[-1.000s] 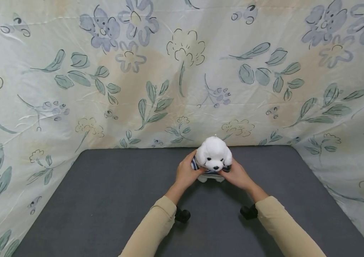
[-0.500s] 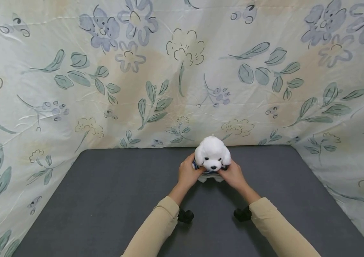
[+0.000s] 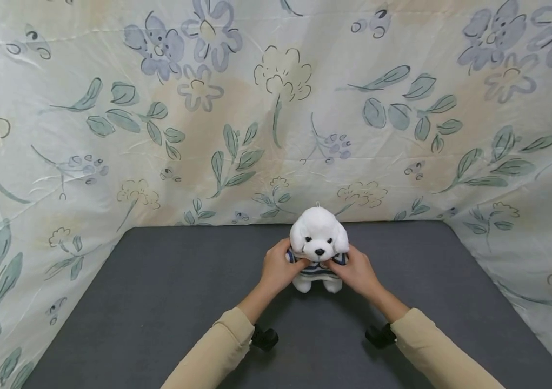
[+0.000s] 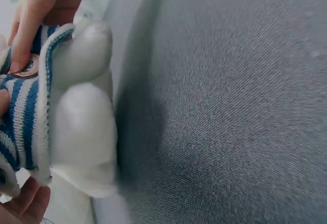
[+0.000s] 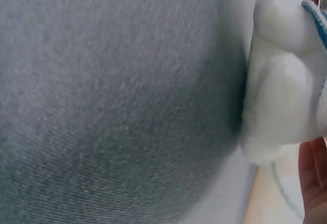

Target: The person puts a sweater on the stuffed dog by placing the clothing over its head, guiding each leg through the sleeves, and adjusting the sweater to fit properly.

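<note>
A white plush dog (image 3: 318, 235) in a blue-and-white striped knit sweater (image 4: 24, 117) faces me near the back of the grey table. My left hand (image 3: 279, 265) grips its body from the left, thumb across the chest. From the other side my right hand (image 3: 356, 270) holds it the same way, the thumb on the sweater front. A round patch (image 4: 28, 67) shows on the sweater beside a thumb in the left wrist view. The dog's white feet (image 5: 286, 96) are at the table surface; whether they touch it I cannot tell. Its back is hidden.
The dark grey tabletop (image 3: 159, 302) spreads around the dog on all sides. A floral cloth (image 3: 183, 135) hangs right behind the table's back edge and along both sides. A dark wrist camera (image 3: 265, 339) sits under each forearm.
The dog has tipped more upright, so its face, sweater front and feet show more. Both hands moved with it, slightly nearer and to the left, and the forearms spread wider.
</note>
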`<state>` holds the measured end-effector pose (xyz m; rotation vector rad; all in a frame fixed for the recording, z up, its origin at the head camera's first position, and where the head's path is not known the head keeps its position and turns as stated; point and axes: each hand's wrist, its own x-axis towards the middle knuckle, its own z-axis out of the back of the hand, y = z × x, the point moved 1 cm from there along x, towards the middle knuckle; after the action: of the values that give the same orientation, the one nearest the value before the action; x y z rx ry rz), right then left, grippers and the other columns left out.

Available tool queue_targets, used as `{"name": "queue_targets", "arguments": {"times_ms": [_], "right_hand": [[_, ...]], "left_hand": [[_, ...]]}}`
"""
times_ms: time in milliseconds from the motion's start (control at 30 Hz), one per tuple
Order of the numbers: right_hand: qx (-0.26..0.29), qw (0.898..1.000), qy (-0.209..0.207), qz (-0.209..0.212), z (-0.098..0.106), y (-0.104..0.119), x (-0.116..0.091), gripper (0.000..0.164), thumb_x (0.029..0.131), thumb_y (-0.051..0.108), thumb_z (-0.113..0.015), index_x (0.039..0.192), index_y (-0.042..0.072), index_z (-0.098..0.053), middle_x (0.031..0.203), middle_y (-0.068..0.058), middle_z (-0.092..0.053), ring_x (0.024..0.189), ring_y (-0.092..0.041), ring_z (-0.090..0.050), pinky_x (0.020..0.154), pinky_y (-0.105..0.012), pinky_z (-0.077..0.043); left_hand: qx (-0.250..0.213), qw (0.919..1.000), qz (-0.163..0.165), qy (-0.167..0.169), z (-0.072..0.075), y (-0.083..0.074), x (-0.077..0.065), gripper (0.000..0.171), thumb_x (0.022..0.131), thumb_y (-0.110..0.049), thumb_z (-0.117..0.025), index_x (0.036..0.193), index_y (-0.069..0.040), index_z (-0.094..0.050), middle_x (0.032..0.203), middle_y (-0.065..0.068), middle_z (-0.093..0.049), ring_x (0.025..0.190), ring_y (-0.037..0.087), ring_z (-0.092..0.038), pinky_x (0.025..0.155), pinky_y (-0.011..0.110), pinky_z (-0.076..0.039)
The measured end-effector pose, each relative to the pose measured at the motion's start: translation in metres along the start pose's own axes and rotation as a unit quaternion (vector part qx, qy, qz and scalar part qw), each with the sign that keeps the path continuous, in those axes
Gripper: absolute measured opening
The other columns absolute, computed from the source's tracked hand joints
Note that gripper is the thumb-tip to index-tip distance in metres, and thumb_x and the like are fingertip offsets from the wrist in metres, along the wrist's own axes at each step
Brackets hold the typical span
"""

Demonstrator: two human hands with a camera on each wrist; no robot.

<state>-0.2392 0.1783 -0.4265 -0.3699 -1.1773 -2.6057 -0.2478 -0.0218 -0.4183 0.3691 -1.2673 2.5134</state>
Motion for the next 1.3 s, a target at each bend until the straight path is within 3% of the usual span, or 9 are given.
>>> {"name": "queue_targets", "arguments": {"times_ms": [300, 533, 767, 1067, 1200, 1300], "right_hand": [[-0.009, 0.998, 0.059, -0.030, 0.004, 0.021, -0.006, 0.050, 0.082, 0.042, -0.067, 0.119, 0.010, -0.056, 0.103, -0.008, -0.065, 0.088, -0.020, -0.062, 0.070, -0.036, -0.050], [-0.015, 0.995, 0.097, -0.034, 0.007, 0.043, -0.004, 0.060, 0.080, 0.052, -0.064, 0.123, 0.012, -0.053, 0.099, -0.005, -0.065, 0.083, -0.014, -0.062, 0.066, -0.032, -0.048], [-0.013, 0.989, 0.139, -0.057, 0.007, 0.060, 0.003, 0.056, 0.081, 0.054, -0.062, 0.119, 0.014, -0.055, 0.093, -0.002, -0.066, 0.077, -0.011, -0.060, 0.062, -0.029, -0.046], [0.004, 0.960, 0.234, -0.153, 0.002, 0.066, 0.015, 0.057, 0.083, 0.062, -0.052, 0.108, 0.010, -0.059, 0.078, -0.001, -0.061, 0.065, -0.014, -0.055, 0.058, -0.029, -0.042], [0.035, 0.944, 0.264, -0.194, -0.003, 0.063, 0.019, 0.060, 0.084, 0.062, -0.051, 0.109, 0.008, -0.059, 0.064, -0.001, -0.051, 0.057, -0.017, -0.048, 0.059, -0.032, -0.042], [0.059, 0.934, 0.278, -0.215, -0.007, 0.059, 0.020, 0.061, 0.084, 0.062, -0.050, 0.110, 0.007, -0.059, 0.065, 0.000, -0.050, 0.057, -0.017, -0.047, 0.065, -0.035, -0.044]], "left_hand": [[-0.024, 0.9983, 0.037, 0.038, 0.024, -0.006, -0.012, 0.040, 0.077, -0.038, -0.070, 0.112, -0.020, -0.063, 0.098, -0.001, -0.068, 0.080, 0.013, -0.062, 0.068, 0.030, -0.049], [-0.031, 0.9949, 0.064, 0.071, 0.049, -0.011, -0.015, 0.039, 0.079, -0.041, -0.068, 0.112, -0.020, -0.063, 0.094, 0.002, -0.067, 0.076, 0.012, -0.061, 0.065, 0.030, -0.049], [-0.055, 0.9875, 0.110, 0.099, 0.070, -0.015, -0.017, 0.033, 0.079, -0.044, -0.068, 0.101, -0.019, -0.066, 0.082, 0.000, -0.068, 0.069, 0.010, -0.061, 0.059, 0.028, -0.049], [-0.054, 0.9663, 0.201, 0.152, 0.079, -0.008, -0.011, 0.045, 0.079, -0.057, -0.061, 0.086, -0.013, -0.067, 0.068, 0.000, -0.062, 0.059, 0.011, -0.056, 0.052, 0.026, -0.043], [-0.049, 0.9572, 0.231, 0.167, 0.076, -0.001, -0.009, 0.052, 0.079, -0.059, -0.059, 0.092, -0.009, -0.068, 0.071, 0.003, -0.062, 0.060, 0.013, -0.055, 0.053, 0.026, -0.043], [-0.049, 0.9531, 0.249, 0.165, 0.072, 0.006, -0.008, 0.060, 0.079, -0.060, -0.059, 0.104, -0.006, -0.066, 0.078, 0.004, -0.062, 0.065, 0.014, -0.055, 0.057, 0.027, -0.044]]}}
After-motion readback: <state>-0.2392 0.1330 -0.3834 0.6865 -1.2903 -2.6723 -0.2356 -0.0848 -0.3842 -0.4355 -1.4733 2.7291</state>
